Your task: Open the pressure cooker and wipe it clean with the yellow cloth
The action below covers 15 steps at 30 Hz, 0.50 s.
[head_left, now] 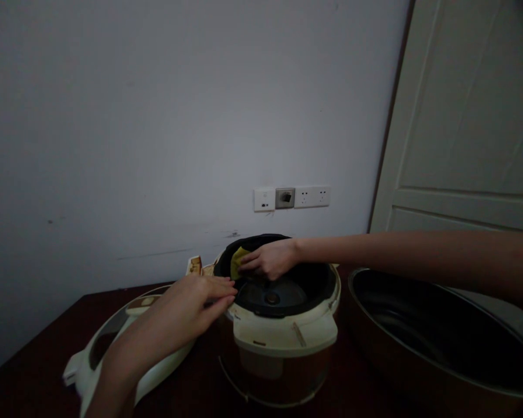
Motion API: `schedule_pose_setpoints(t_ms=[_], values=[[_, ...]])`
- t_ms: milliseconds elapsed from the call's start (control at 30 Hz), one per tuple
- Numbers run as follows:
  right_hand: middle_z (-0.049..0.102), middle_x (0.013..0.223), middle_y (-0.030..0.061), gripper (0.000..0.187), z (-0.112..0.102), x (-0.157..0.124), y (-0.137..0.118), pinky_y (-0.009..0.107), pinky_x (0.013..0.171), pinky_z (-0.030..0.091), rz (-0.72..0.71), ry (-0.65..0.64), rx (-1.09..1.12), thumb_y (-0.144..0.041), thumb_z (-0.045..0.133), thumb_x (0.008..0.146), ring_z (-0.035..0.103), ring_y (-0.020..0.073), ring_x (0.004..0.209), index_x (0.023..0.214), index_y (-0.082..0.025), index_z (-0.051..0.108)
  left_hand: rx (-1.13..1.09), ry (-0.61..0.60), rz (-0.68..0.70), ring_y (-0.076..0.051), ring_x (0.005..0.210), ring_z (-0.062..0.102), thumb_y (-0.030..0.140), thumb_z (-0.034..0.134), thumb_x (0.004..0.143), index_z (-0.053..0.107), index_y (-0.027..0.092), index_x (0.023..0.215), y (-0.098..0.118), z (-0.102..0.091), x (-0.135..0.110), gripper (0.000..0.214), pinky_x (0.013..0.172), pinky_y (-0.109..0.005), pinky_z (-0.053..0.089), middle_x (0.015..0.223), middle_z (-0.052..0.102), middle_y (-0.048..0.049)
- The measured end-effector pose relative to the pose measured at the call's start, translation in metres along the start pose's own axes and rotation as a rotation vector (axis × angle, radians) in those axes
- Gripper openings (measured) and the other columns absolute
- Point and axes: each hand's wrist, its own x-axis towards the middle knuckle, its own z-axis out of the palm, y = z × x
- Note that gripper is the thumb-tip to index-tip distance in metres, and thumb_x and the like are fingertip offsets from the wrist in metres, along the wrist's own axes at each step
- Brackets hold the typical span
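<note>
A cream and brown electric cooker (285,337) stands on the table with its top uncovered, showing a black inside and a round heating plate (272,296) at the bottom. My right hand (272,258) reaches in from the right, its fingers closed on a yellow cloth (237,262) pressed against the inner left wall. At the left rim lies my left hand (207,297), fingers stretched out and thumb apart, the fingertips touching the edge. Partly hidden behind my left forearm is a cream lid (168,366) on the table.
To the right sits a large pot (436,337) with a dark interior, partly below my right forearm. The dark red table (70,331) meets a white wall with several sockets (311,197). A white panelled door (466,128) stands at the right.
</note>
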Motion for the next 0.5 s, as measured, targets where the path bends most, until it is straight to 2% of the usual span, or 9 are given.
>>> schedule_pose_setpoints(t_ms=[67,100,233,367,433,500], values=[[0.064,0.083,0.0110,0.034,0.010,0.004,0.004,0.045,0.106,0.024,0.016,-0.055,-0.002,-0.011,0.041,0.084,0.031,0.0271,0.129,0.061,-0.021,0.064,0.009,0.005,-0.001,-0.016,0.108,0.061,0.032,0.047,0.089,0.071,0.026,0.102,0.000,0.000,0.000,0.028,0.099,-0.032,0.045,0.115,0.067,-0.0012],[0.064,0.080,0.0102,0.035,0.015,0.004,0.005,0.046,0.104,0.026,0.073,-0.084,0.020,-0.008,0.042,0.082,0.035,0.0275,0.126,0.057,-0.022,0.062,0.013,0.007,-0.001,-0.016,0.109,0.061,0.032,0.047,0.089,0.071,0.026,0.102,0.000,0.000,0.000,0.028,0.099,-0.031,0.045,0.115,0.067,-0.0011],[0.064,0.070,0.0051,0.034,0.029,-0.009,0.005,0.047,0.102,0.028,0.450,-0.169,0.186,0.003,0.045,0.071,0.047,0.0253,0.113,0.049,-0.021,0.054,0.040,0.011,-0.003,-0.016,0.111,0.060,0.032,0.047,0.090,0.070,0.026,0.105,0.002,-0.001,-0.002,0.028,0.099,-0.031,0.045,0.117,0.066,-0.0008],[0.066,0.078,0.0078,0.032,0.031,-0.025,-0.012,0.045,0.101,0.030,0.758,-0.226,0.376,0.007,0.044,0.071,0.052,0.0248,0.107,0.053,-0.017,0.056,0.061,0.022,-0.007,-0.016,0.111,0.060,0.031,0.047,0.090,0.069,0.026,0.106,0.002,0.001,-0.003,0.028,0.099,-0.033,0.045,0.117,0.066,-0.0005],[0.065,0.074,0.0077,0.026,0.030,-0.026,-0.024,0.042,0.091,0.039,0.806,-0.294,0.464,0.005,0.050,0.068,0.058,0.0246,0.095,0.054,-0.015,0.057,0.060,0.018,-0.008,-0.017,0.112,0.059,0.031,0.047,0.089,0.069,0.026,0.106,0.001,0.002,-0.003,0.028,0.100,-0.033,0.045,0.118,0.066,-0.0004],[0.062,0.063,0.0035,0.019,0.029,-0.024,-0.034,0.036,0.076,0.047,0.812,-0.386,0.579,0.002,0.059,0.062,0.061,0.0219,0.076,0.053,-0.014,0.059,0.053,0.009,-0.007,-0.017,0.112,0.059,0.032,0.047,0.090,0.070,0.027,0.105,-0.001,0.002,-0.002,0.028,0.101,-0.033,0.044,0.118,0.066,-0.0002]])
